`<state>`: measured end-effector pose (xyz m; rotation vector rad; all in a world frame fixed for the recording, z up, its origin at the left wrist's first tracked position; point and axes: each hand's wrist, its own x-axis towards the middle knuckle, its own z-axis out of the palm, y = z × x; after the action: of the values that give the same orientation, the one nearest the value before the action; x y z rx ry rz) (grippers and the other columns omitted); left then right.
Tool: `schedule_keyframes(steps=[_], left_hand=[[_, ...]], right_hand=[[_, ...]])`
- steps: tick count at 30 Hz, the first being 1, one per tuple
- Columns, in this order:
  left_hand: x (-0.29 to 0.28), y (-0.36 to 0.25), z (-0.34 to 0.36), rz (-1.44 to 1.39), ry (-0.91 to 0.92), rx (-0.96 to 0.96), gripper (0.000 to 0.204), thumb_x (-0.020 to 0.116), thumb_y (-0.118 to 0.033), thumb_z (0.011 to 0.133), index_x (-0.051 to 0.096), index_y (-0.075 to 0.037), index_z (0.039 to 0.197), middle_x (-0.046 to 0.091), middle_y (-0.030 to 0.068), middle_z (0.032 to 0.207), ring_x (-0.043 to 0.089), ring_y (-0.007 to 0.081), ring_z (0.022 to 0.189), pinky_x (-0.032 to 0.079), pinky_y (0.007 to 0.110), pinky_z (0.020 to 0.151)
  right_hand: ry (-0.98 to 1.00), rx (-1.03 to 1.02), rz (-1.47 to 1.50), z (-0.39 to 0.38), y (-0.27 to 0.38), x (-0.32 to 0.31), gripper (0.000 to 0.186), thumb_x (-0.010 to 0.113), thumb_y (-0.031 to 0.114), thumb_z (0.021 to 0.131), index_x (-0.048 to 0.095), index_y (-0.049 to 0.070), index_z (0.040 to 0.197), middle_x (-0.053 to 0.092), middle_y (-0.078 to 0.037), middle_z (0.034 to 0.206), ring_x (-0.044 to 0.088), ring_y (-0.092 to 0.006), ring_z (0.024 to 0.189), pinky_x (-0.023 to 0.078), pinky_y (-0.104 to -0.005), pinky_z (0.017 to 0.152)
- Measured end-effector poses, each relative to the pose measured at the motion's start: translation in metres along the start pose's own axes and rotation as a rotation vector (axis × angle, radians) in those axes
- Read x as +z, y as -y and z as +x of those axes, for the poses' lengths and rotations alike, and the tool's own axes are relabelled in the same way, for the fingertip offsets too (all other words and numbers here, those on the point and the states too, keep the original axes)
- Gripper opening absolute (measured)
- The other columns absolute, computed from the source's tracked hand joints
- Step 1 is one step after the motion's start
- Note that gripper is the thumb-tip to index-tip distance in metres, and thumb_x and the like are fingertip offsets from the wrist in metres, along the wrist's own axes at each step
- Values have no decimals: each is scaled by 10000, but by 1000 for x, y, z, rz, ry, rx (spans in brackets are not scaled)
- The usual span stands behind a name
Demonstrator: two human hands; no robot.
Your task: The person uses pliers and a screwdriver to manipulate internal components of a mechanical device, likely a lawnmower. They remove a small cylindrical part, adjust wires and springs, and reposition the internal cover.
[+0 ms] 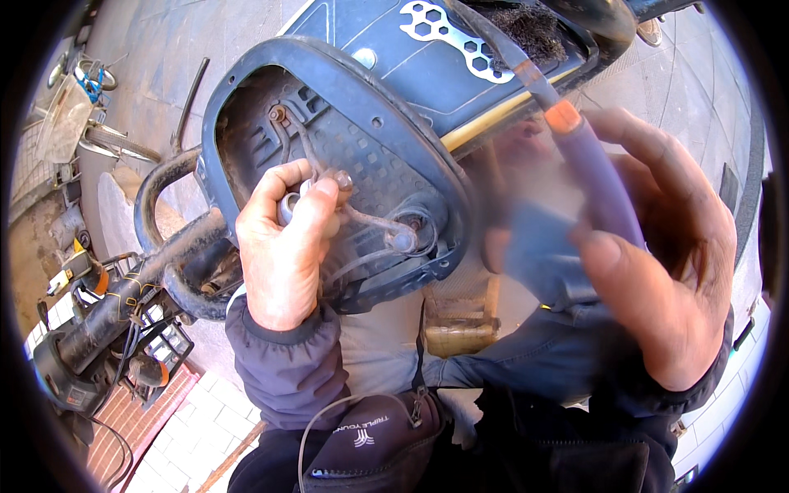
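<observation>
Over the hollow underside of a dark seat-like plastic shell [345,131], my left hand [283,238] is closed, thumb against fingers. It pinches a grey cable or thin rod [366,218] beside a shiny round fitting [343,181]. The strand runs up to a rusty bolt [279,113] and down to a round joint [403,238] inside the shell. To the right, my right hand [674,246] curls around a purple-handled tool [596,172] with an orange collar; its curved grey end points up and left. A blurred blue patch below its fingers cannot be made out.
A flat silver multi-hole wrench [460,41] lies on a dark panel [403,66] beyond the shell, beside dark bristles [526,33]. Black metal tubing [177,246] with wiring extends left. A bicycle [99,78] stands far left. My knees, in jeans, are below.
</observation>
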<state>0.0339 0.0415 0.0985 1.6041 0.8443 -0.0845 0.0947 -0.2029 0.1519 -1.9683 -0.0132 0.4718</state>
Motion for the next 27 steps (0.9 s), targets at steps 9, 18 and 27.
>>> schedule_keyframes(steps=[9,18,27], left_hand=[[0,0,0,-22,-9,-26,290,684,-144,854,591,21,1073,684,67,844,507,25,592,338,168,484],[4,1,-4,-14,-19,15,247,681,-106,862,596,33,1047,696,83,891,593,73,742,456,207,656],[4,-2,-6,-29,0,-2,174,669,-73,864,611,24,997,680,58,874,593,72,780,473,219,706]], right_hand=[[-23,69,-74,-2,3,-5,765,728,403,691,526,-34,1286,671,-201,1003,673,-257,847,505,-324,836],[39,112,-79,0,0,0,722,733,378,662,566,-29,1234,671,-174,1011,679,-274,919,505,-366,897],[194,50,-37,4,-1,-7,730,737,427,676,581,-41,1214,672,-155,964,663,-217,812,501,-271,786]])
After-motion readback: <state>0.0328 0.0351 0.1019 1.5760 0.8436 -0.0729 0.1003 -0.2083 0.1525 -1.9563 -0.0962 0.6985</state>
